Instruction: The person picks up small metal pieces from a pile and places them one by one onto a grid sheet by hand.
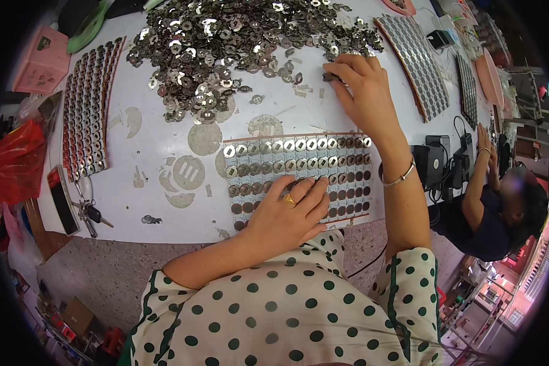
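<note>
A flat panel [299, 156] with rows of round metal discs lies at the table's front edge. My left hand [291, 206], with a gold ring, rests over its lower middle. Its fingers are a little apart and bent, with the fingertips down on the discs; what lies beneath them is hidden. Farther up and to the right, my right hand [366, 85] has thumb and fingers closed on a few small dark metal pieces [331, 77]. That hand is just below the right end of a big heap of loose, shiny metal pieces [226, 46].
Other disc-filled panels lie at the left [90, 110] and right [416, 67]. Keys [94, 213] lie near the left front edge, below a pink box [43, 60]. Black adapters with cables [442, 165] stand at right. A person [494, 207] works beyond them.
</note>
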`<state>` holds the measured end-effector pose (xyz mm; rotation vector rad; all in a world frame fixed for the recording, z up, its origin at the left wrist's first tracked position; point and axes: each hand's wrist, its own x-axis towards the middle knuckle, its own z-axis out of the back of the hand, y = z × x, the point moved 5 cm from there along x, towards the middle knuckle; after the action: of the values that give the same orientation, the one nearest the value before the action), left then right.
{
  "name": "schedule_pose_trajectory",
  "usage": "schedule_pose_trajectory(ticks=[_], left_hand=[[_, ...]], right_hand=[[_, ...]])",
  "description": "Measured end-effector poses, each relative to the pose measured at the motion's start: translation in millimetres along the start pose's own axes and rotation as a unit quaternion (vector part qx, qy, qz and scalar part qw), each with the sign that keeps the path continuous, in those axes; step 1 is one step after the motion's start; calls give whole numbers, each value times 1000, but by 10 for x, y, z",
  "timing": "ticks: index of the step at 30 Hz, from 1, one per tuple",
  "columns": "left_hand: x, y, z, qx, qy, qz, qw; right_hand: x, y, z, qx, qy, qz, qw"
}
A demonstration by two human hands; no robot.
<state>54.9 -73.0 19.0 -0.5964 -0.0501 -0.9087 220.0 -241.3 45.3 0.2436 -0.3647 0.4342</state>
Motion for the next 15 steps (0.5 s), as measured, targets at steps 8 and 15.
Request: schedule_pose_trajectory(ticks=[8,15], left_hand=[[25,-18,-3,13,-14,-2,1000],[-6,18,16,28,-31,31,999]], right_hand=[[67,226,-287,163,-19,-23,986],[-76,217,-196,305,115,-179,928]])
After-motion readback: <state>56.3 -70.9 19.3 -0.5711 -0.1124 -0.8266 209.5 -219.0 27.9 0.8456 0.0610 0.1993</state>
